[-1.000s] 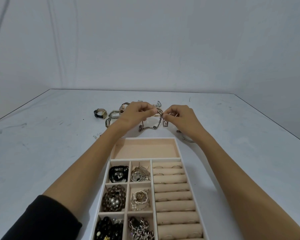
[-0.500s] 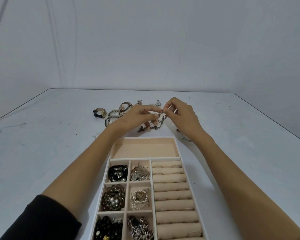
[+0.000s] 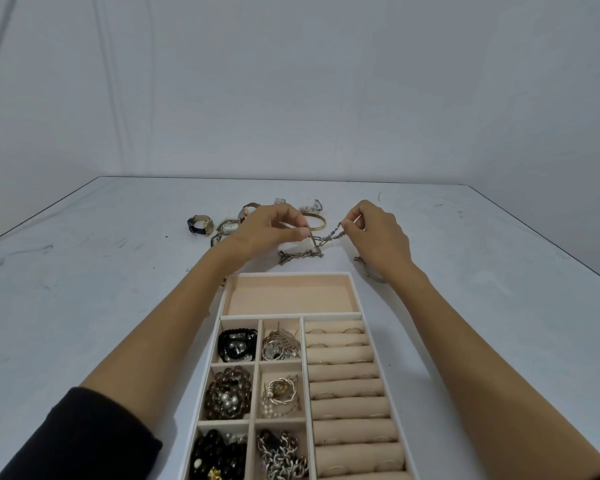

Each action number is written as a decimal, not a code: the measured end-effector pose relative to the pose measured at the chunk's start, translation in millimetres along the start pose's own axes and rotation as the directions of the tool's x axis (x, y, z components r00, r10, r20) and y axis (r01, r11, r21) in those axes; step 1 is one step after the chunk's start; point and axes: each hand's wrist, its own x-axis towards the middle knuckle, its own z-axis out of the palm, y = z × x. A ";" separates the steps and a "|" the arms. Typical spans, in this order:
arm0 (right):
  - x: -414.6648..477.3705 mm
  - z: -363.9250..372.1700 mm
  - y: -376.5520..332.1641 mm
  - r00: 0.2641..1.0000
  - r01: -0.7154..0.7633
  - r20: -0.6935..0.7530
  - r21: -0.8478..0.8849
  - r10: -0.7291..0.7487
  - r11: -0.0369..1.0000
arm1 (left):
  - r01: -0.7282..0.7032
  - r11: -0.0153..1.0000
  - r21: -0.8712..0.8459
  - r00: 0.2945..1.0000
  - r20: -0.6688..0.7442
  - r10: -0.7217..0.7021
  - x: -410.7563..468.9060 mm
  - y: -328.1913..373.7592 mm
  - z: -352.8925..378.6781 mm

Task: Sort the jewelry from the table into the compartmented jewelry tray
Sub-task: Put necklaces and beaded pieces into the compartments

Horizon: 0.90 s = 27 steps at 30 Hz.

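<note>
Head view: left grip (image 3: 267, 230) and right grip (image 3: 378, 233) each pinch the chain (image 3: 330, 234); tray (image 3: 291, 316) cropped at near end

Your right hand (image 3: 378, 237) covers most of a silver bangle (image 3: 374, 277); the jewelry tray (image 3: 356, 296) is cut off by the bottom edge.

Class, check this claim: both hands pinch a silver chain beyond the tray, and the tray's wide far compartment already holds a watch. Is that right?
Not quite. The head view shows the wide far compartment of the tray holding nothing; the watches lie on the table. The left hand and right hand do pinch the silver chain beyond the tray.
</note>
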 end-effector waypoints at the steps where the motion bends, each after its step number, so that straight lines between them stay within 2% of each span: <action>1: 0.3 0.0 0.9 1.000 -0.020 0.000 -0.014 0.020 1.000 | 0.002 1.000 -0.020 1.000 0.002 -0.002 -0.4 -0.4 -1.4; 7: -3.0 5.3 4.2 0.999 -0.004 0.046 -0.237 0.015 0.972 | -0.070 0.970 -0.233 0.997 -0.046 0.061 -1.9 5.8 -5.2; 12: -3.2 3.1 2.5 1.000 0.004 0.021 -0.218 0.001 0.976 | -0.086 0.912 -0.401 0.996 -0.042 0.075 -0.3 11.2 1.2; 16: 0.6 -3.3 -2.0 1.000 -0.012 -0.007 -0.070 0.011 0.997 | -0.043 0.875 -0.483 0.999 -0.037 0.029 0.9 9.2 2.8; 18: 2.7 -6.0 -5.0 0.999 -0.032 -0.017 0.113 0.034 0.993 | -0.018 0.875 -0.485 0.999 -0.041 -0.002 1.3 7.4 2.2; 20: 4.0 -8.4 -9.1 0.998 -0.050 -0.013 0.350 0.059 0.936 | 0.003 0.892 -0.451 0.999 -0.047 -0.027 1.9 4.2 1.4; 23: 3.3 -13.1 -17.3 0.996 -0.090 0.035 0.579 0.086 0.810 | 0.023 0.943 -0.332 0.995 -0.079 -0.053 2.7 -0.1 0.4; 27: -0.2 -21.1 -30.3 0.996 -0.087 0.069 0.733 0.054 0.674 | 0.017 0.999 -0.039 0.992 -0.124 -0.021 2.5 -0.4 1.0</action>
